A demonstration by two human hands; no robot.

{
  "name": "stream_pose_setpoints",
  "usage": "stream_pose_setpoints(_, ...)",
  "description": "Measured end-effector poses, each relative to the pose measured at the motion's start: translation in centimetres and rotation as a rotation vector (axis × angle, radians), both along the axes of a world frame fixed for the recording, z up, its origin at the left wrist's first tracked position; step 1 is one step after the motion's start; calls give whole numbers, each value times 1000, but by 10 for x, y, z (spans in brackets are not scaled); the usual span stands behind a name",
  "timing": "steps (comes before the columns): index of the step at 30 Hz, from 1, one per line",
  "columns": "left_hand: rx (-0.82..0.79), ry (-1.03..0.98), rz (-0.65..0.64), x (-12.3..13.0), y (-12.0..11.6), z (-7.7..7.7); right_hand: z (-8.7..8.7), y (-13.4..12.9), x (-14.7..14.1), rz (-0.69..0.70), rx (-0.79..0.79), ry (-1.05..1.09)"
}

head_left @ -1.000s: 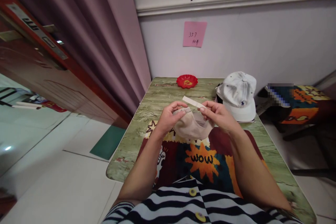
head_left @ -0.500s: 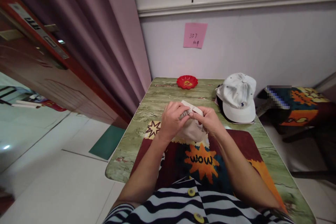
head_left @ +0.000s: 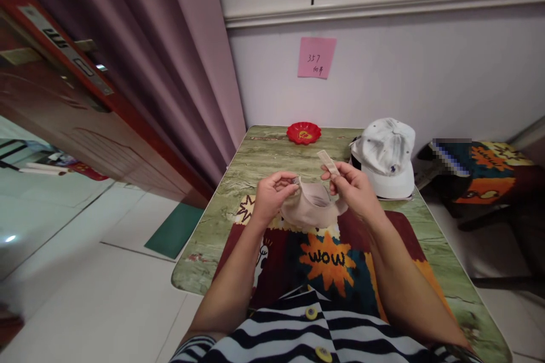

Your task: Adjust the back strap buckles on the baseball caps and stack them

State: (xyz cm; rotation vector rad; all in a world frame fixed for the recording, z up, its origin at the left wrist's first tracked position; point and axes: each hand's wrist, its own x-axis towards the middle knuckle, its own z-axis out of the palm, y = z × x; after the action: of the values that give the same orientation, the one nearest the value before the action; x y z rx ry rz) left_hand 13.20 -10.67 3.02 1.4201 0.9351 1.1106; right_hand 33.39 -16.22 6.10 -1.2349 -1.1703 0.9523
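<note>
A light beige cap (head_left: pixel 309 212) hangs between my hands above the patterned mat, its rear opening facing up. On its left edge, near a small metallic buckle, my left hand (head_left: pixel 272 195) is closed. My right hand (head_left: pixel 349 184) pinches the cap's loose strap (head_left: pixel 327 163), whose free end sticks up and to the left. Strap and buckle are apart. A white cap (head_left: pixel 389 153) lies on other headwear to the right of my right hand.
The green wood-patterned table (head_left: pixel 264 153) bears a red scalloped dish (head_left: pixel 304 133) at the back and a colourful mat (head_left: pixel 281 261) in front. A pink note (head_left: pixel 316 57) is on the wall. A stool (head_left: pixel 489 181) with a patterned cover stands at right.
My hands have moved apart. The strap end, earlier at the buckle between both hands, is now free of it in my right hand, and the cap's rear opening has spread.
</note>
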Motion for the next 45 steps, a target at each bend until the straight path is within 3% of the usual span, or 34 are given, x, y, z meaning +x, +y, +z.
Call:
stream_pose_setpoints(5, -121, -105, -29, -4, 3, -7, 3, -6, -10, 6, 26, -108)
stream_pose_setpoints(15, 82, 70, -17, -1, -2, 1, -20, -6, -23, -174, -59, -405)
stream_pose_setpoints(26, 262, 248, -6, -1, -1, -3, -26, -4, -23, -57, -59, -447)
stream_pose_setpoints(34, 400, 337, -156, -4, -3, 3, -18, 1, -10, 149, -44, -528)
stream_pose_setpoints(40, 471, 397, -112, -5, -1, 3, -20, 0, -10, 107, -30, -560)
stream_pose_setpoints(45, 438, 414, -83, -7, 3, 0, -28, -3, -3, 111, -62, -386)
